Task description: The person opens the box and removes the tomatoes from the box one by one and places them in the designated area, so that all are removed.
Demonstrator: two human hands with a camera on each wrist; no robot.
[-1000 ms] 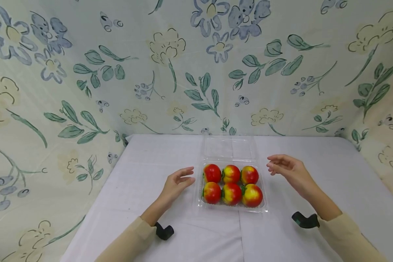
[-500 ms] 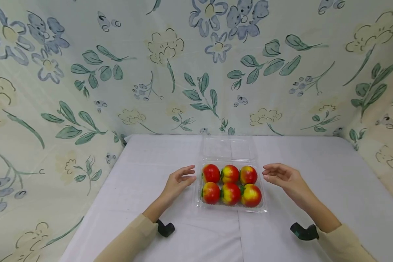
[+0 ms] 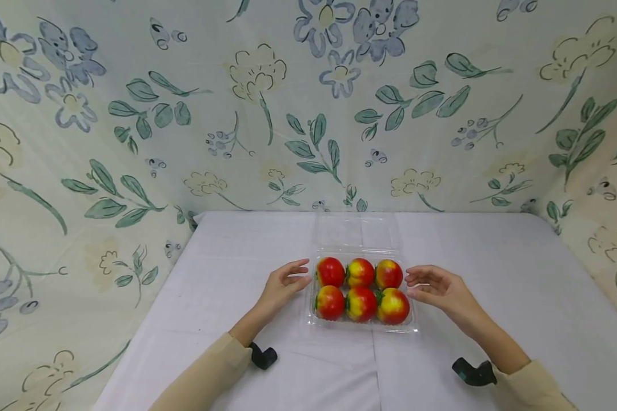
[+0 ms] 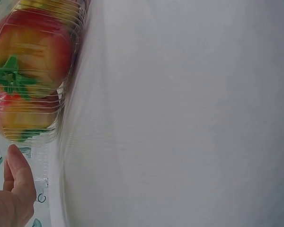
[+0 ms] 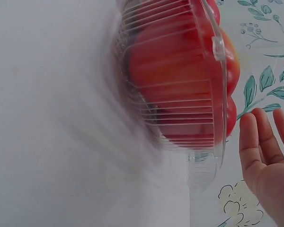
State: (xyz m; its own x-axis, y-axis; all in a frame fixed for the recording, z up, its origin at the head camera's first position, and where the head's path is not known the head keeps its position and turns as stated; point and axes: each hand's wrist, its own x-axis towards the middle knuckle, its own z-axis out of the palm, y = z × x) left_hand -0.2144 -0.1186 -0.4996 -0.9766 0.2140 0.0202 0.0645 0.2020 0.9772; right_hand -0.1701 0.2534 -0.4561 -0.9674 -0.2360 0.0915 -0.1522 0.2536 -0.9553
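A clear plastic clamshell box lies on the table, its lid folded back to the far side. Inside, in two rows, sit several round red-and-yellow fruits with green leafy tops. My left hand hovers beside the box's left edge, fingers slightly bent and holding nothing. At the right edge my right hand has its fingertips close to the rim; I cannot tell if they touch it. In the right wrist view that hand shows loosely extended fingers beside the ribbed wall.
A white cloth covers the table. Behind it and at both sides hangs a floral curtain. A dark wrist-worn piece is at each sleeve, the left one and the right one.
My right hand has come left and toward me, closer to the box's right edge. My left hand has shifted slightly right toward the box. Box and fruits stay in place.
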